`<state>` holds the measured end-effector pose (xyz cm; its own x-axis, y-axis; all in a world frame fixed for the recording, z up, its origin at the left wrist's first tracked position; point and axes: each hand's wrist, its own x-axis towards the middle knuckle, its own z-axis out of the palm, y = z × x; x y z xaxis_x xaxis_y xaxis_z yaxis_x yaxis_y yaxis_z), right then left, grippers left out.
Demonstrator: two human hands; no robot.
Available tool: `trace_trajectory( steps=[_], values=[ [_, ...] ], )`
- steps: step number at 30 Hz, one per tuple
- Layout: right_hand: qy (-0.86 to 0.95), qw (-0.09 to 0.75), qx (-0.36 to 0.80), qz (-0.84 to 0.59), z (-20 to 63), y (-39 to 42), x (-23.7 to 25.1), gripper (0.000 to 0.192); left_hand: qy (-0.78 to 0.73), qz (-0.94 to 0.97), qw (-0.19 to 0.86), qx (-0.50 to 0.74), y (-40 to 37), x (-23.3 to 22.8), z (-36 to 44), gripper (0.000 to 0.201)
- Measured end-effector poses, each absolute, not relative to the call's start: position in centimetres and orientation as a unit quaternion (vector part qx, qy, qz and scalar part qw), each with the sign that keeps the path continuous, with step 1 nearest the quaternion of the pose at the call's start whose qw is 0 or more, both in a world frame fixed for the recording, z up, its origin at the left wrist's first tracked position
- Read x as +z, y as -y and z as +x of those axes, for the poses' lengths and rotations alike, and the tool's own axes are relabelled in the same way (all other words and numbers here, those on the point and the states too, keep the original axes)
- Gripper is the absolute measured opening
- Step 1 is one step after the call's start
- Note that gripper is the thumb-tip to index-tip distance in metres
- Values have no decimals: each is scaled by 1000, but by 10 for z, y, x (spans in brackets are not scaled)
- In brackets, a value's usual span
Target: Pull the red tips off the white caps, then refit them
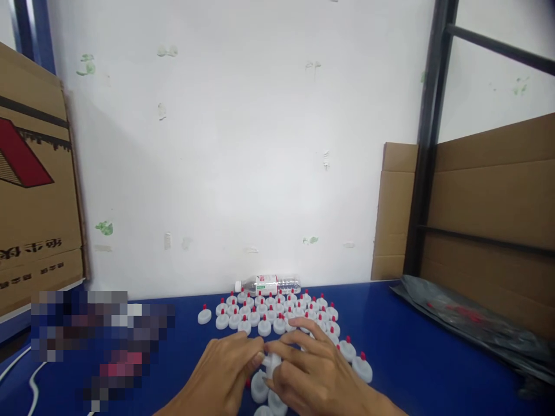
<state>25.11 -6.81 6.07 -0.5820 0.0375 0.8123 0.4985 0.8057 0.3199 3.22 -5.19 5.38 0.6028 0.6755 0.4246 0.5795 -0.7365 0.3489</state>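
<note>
Nearest, on the close side of the clear bottle [266, 284], loose white caps [260, 386] lie on the blue table [411, 346]. Directly above them, the held cap [273, 365] is located between the hands, well short of the bottle. The right hand [318, 367] pinches this cap between thumb and curled fingers. The left hand [229, 364] positions thumb and forefinger close together at the cap's narrow end; whether they clamp it cannot be told. Farther out, rows of red-tipped caps [264, 327] stand upright between the hands and the bottle. A dark plastic bag [468, 323] lies well right of the bottle. The bottle rests on its side, label visible, just in front of the white wall [238, 144].
</note>
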Motion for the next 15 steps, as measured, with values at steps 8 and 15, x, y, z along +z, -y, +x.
trace_trajectory(
  steps=[8,15],
  values=[
    [830,424,-179,-315,298,39,78,9,-486,817,128,284,33,73,-4,53],
    [866,367,-38,-339,289,43,71,17,-457,873,38,166,20,65,-16,35]
  ],
)
